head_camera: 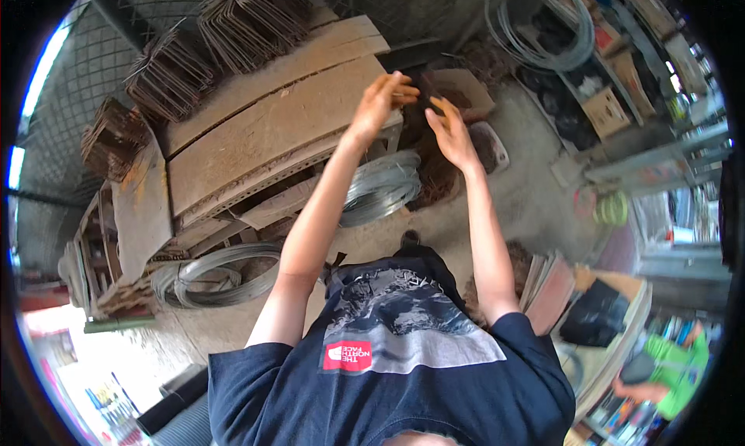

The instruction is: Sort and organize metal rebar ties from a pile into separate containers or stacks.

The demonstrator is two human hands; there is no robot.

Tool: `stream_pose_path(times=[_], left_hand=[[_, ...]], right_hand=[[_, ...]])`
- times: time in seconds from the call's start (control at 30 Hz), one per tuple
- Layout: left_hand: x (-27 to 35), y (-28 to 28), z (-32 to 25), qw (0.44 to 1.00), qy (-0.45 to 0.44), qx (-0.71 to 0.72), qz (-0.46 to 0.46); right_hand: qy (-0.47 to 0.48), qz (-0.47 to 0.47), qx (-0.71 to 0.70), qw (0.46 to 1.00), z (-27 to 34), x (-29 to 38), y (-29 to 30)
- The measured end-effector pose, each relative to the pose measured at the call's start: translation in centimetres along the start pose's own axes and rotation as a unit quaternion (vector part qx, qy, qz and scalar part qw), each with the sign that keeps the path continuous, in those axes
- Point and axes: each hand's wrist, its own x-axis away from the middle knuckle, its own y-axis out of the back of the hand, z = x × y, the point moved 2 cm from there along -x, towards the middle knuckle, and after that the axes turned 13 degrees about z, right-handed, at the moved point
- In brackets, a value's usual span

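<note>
My left hand is raised near the right end of a dusty wooden plank bench, palm turned inward and fingers partly bent. A short gap to its right, my right hand faces it with fingers loosely apart. Neither hand appears to hold anything. The fingers carry an orange-brown stain. Behind and below them stand an open cardboard box with rust-coloured contents and a pale container. A coil of galvanized wire lies beside the bench, partly hidden by my left forearm.
Stacks of rusty bent steel stirrups stand along the bench's back, by wire mesh. Another wire coil lies on the floor. More wire hangs at shelving on the right. A person in green is at lower right.
</note>
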Motion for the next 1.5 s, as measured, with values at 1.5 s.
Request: stream_pose_path(times=[1.5], left_hand=[[-16.2,-7.3,59.2,0.894,0.424,-0.087,-0.116]], right_hand=[[-0.628,0.207,-0.191,0.725,-55.9,9.0,16.7]])
